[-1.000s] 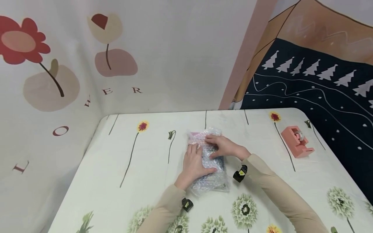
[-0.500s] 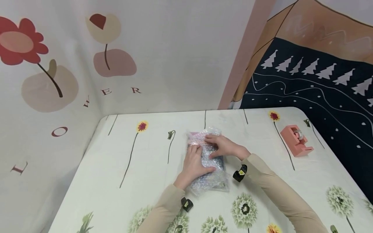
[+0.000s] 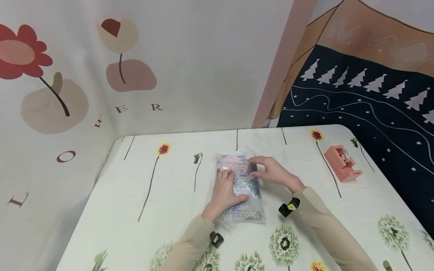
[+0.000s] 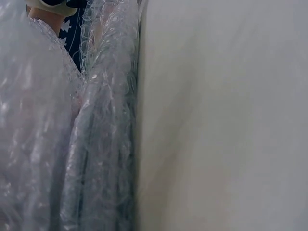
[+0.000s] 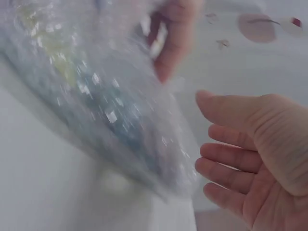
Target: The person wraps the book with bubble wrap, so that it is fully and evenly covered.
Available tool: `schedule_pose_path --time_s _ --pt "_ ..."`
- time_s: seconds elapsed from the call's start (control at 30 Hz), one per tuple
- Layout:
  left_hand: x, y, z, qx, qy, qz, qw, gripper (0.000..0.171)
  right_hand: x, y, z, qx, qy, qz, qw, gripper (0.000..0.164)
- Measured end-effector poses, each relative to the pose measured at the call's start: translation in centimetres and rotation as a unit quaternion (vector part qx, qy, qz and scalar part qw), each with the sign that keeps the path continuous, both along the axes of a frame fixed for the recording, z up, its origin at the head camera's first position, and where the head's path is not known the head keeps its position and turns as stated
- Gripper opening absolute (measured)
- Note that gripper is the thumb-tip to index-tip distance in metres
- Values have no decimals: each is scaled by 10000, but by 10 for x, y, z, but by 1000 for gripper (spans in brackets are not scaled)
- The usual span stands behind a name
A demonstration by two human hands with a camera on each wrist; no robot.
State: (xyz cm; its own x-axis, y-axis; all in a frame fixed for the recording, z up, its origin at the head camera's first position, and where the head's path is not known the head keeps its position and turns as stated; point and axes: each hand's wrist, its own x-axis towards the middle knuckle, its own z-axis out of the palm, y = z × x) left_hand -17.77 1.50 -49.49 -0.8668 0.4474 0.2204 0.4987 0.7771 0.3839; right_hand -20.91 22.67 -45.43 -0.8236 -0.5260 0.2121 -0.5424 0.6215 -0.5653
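Note:
A flat package in clear bubble wrap (image 3: 249, 188) lies on the table, pinkish at its far end and dark bluish lower down. My left hand (image 3: 223, 194) rests on its left side, thumb spread over the top. In the left wrist view the wrap's side (image 4: 108, 120) fills the left part, and the hand itself does not show there. At the package's upper right edge is my right hand (image 3: 272, 171). The right wrist view shows that hand (image 5: 269, 149) just apart from the blurred wrap (image 5: 110, 110), fingers extended and holding nothing.
A pink tape dispenser (image 3: 342, 165) with a roll of tape stands at the table's right side. The flower-printed white tablecloth (image 3: 176, 210) covers the table. Printed curtains (image 3: 203, 75) hang behind and to the sides.
My right hand has drawn back to the right, off the top of the package to its edge. The left hand stays in place on the wrap. The head view has shifted slightly.

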Motion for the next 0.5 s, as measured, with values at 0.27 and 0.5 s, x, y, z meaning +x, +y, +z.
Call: schedule_pose_path --time_s 0.27,0.5 --pt "1 1 0 49 -12 16 10000 93 15 57 10 -503 560 -1343 9881 27" --pt "2 1 1 85 26 -14 10000 92 31 118 19 -904 1091 -3107 9399 17"
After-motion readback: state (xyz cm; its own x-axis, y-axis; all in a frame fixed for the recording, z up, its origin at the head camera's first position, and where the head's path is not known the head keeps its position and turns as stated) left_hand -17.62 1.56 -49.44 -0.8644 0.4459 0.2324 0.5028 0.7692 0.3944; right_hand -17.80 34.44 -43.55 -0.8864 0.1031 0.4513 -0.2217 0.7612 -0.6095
